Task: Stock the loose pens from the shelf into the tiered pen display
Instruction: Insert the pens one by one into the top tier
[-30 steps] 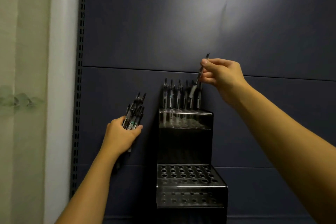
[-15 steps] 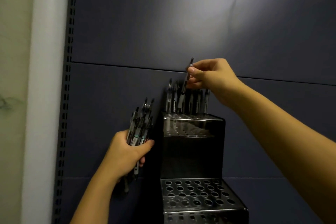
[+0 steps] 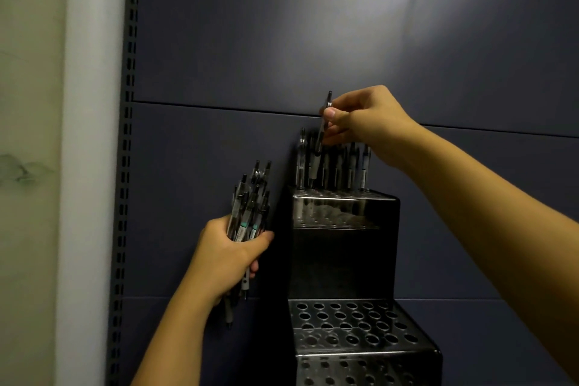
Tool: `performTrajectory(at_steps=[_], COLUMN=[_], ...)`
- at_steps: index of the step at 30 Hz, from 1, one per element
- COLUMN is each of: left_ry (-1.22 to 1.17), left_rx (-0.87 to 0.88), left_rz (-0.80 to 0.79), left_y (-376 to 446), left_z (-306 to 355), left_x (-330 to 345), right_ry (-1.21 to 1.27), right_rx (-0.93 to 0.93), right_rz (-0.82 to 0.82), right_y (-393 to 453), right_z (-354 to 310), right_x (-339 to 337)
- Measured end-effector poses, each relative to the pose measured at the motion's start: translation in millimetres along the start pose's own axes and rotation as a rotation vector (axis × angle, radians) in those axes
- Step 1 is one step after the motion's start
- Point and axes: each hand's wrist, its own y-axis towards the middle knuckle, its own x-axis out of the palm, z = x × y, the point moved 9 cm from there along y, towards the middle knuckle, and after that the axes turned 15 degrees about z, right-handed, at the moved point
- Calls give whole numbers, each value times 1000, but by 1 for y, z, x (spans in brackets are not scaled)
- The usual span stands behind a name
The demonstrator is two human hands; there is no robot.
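The right hand [image 3: 368,122] was raised over the top tier of the pen display [image 3: 344,247], its thumb and fingers pinching a single dark pen [image 3: 322,128] near its upper end. That pen hung nearly upright, tilted slightly, with its lower end down among the row of pens [image 3: 335,166] already standing in the holes of the top tier, toward the left end of that row. Whether its tip had entered a hole could not be told.

The left hand [image 3: 228,255] was lower and to the left of the display, its fingers and thumb curled round a thick bundle of pens [image 3: 249,207]. The bundle stood roughly upright, clip ends fanning out above the fist and a few tips poking out below it, just beside the display's left wall.

The display was a dark stepped metal stand. Its lower tier [image 3: 351,327], a shiny plate with rows of round holes, held no pens. Behind everything stood a dark blue-grey back panel [image 3: 282,40], with a slotted upright strip [image 3: 125,166] along its left edge and a pale wall [image 3: 31,103] beyond that.
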Motion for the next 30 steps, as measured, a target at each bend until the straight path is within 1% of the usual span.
performTrajectory(at_steps=[5, 14, 19, 23, 30], left_ry=[-28, -44, -54, -55, -63], left_rx=[-1, 10, 16, 21, 27], left_rz=[-2, 0, 4, 0, -14], left_y=[-3, -3, -2, -2, -2], left_z=[3, 6, 7, 7, 9], left_x=[2, 5, 2, 2, 3], right_ry=[-8, -75, -61, -86, -115], right_rx=[6, -43, -7, 55, 165], right_rz=[8, -13, -68, -165, -239], right_y=[2, 2, 0, -12, -22], right_z=[2, -4, -4, 9, 23], right_x=[-3, 3, 6, 18, 20])
